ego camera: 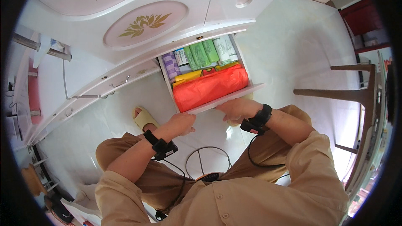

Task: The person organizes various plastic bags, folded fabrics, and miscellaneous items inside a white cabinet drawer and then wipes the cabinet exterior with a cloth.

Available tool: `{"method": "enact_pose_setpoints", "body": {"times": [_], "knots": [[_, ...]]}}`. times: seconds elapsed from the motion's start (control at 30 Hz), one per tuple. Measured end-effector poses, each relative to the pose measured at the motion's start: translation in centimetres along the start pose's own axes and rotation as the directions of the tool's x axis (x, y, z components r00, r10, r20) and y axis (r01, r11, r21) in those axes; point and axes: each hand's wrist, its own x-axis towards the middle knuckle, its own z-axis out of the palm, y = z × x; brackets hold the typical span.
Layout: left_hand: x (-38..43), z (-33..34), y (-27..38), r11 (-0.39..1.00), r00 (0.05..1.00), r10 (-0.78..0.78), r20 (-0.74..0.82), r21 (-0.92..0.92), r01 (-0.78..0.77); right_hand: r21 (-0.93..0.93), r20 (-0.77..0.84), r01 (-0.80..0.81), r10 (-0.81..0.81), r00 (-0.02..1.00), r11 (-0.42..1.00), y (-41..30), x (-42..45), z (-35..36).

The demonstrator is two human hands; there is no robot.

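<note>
A white drawer [220,99] stands pulled out from a cabinet in front of me. Across its front part lies a rolled red plastic bundle [212,88]. Behind it are yellow plastic packs [188,76], green rolls [198,55], white printed rolls [224,49] and a purple-and-white checked pack [171,66]. My left hand [182,124] is at the drawer front's left end, its fingers curled; whether it grips the edge is unclear. My right hand [237,110] is at the front panel's right part, its fingertips near or on its edge, partly hidden.
The white cabinet [188,18] with gold flower patterns rises beyond the drawer. A closed drawer with a metal handle [121,82] is to the left. A brown chair frame [333,93] stands at right. Between my legs a round thin wire frame [201,150] rests on the floor.
</note>
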Motion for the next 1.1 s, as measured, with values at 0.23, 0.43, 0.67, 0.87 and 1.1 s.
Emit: {"method": "enact_pose_setpoints", "body": {"times": [0.23,0.43,0.67,0.87,1.1], "knots": [[0.3,-2.1,0.1,0.997,0.992,-0.076,-0.096,0.002,0.077,-0.127,-0.146,-0.01,-0.009,0.989,0.992,1.1,1.0,-0.2],[1.3,-3.3,-1.3,0.991,0.955,-0.134,-0.265,-0.013,0.135,-0.233,-0.219,-0.092,0.04,0.975,0.968,1.8,2.7,-1.6],[2.9,-5.2,-3.4,0.987,0.863,-0.154,-0.481,-0.034,0.157,-0.21,-0.28,-0.24,0.177,0.944,0.948,2.9,6.3,-5.1],[4.6,-4.5,-7.2,0.975,0.709,-0.21,-0.673,-0.085,0.207,-0.153,-0.485,-0.179,0.084,0.87,0.972,4.3,9.8,-6.9],[6.0,-4.7,-8.9,0.956,0.661,-0.271,-0.7,-0.115,0.271,-0.064,-0.575,-0.179,0.11,0.811,0.982,5.9,12.0,-8.1]]}}
